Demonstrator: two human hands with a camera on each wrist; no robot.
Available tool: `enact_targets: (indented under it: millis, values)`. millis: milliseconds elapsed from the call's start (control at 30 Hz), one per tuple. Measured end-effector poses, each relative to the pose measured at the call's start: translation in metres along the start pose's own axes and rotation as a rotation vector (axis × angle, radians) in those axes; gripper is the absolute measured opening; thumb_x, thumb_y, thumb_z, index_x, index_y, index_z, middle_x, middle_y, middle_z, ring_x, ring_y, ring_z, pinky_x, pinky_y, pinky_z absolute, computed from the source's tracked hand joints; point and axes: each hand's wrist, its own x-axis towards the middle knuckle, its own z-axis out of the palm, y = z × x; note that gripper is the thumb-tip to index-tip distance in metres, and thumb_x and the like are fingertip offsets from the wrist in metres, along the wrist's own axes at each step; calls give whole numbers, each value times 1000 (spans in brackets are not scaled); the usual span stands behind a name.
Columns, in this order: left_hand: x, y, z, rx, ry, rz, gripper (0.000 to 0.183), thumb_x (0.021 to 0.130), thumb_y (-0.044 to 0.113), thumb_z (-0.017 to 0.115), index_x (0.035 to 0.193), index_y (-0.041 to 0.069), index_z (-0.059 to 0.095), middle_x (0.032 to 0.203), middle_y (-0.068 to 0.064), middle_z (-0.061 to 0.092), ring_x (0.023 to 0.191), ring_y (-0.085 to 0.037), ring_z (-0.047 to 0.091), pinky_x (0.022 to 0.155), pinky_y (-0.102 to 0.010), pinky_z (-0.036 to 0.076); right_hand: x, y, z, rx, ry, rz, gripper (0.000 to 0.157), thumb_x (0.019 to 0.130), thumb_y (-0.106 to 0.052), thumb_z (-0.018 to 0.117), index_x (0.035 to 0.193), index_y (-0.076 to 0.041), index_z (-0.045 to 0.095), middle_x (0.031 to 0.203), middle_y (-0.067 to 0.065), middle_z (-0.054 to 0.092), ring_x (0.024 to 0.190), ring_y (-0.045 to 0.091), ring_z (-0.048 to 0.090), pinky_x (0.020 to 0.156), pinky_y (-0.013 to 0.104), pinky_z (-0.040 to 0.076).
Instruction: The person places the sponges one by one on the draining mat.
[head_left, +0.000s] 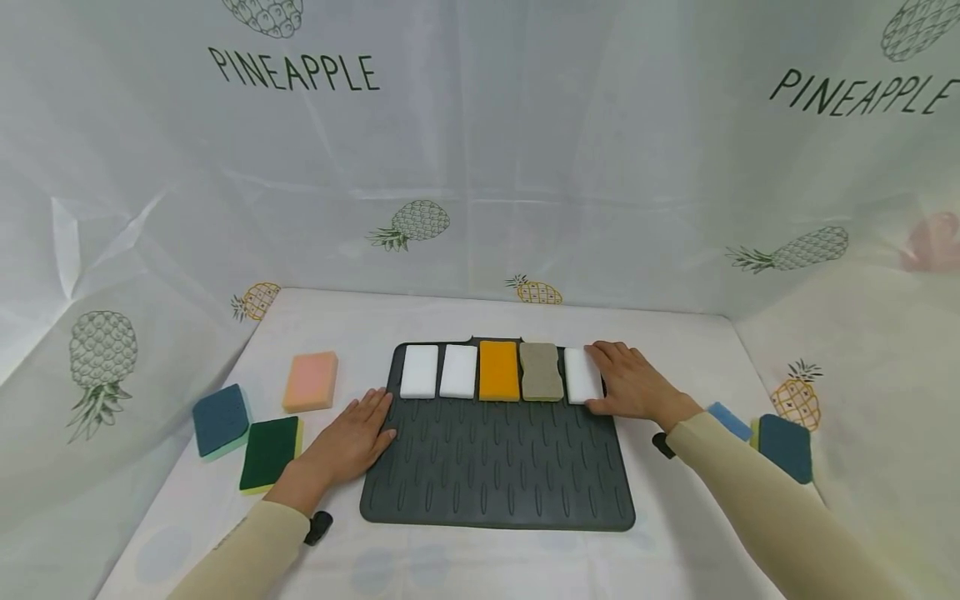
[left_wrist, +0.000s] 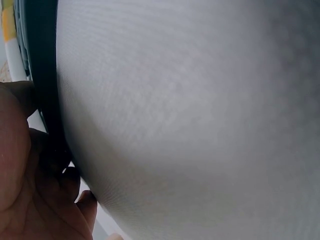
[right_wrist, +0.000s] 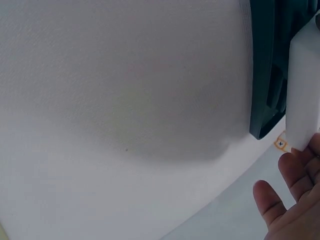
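A dark grey ridged tray (head_left: 498,467) lies on the table with a row of sponges along its far edge. From the left come two white sponges (head_left: 419,372) (head_left: 458,372), an orange sponge (head_left: 498,371) and a grey-beige sponge (head_left: 541,372). At the row's right end, my right hand (head_left: 630,385) pinches another white sponge (head_left: 582,377) between thumb and fingers. The right wrist view has that white sponge (right_wrist: 303,90) beside the tray's rim (right_wrist: 262,75). My left hand (head_left: 351,437) touches the tray's left edge with fingers fairly straight.
Left of the tray lie a peach sponge (head_left: 311,382), a blue sponge (head_left: 221,419) and a dark green sponge (head_left: 270,452). Beyond my right wrist are a light blue sponge (head_left: 729,421) and a dark blue one (head_left: 784,447). A pineapple-print curtain (head_left: 525,167) hangs behind the table.
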Motion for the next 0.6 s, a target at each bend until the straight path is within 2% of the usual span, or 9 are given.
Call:
enact_targets:
  millis: [333,600]
  values:
    - [-1,-1,1,7,-11,-7,69,111,36,53,161,-7,33,168,-26,34,157,-43,31,128,-59,29,4,1,2,-7,-53,11,95,90,-57,71,158,2,41,157,23,47,140,44,46,110,65,41]
    - [0,-1,0,1,-13,-4,69,111,36,53,162,-6,34,168,-26,34,158,-43,31,128,-60,29,5,1,1,-5,-80,21,94,90,-55,70,158,2,39,157,23,46,141,44,45,110,65,40]
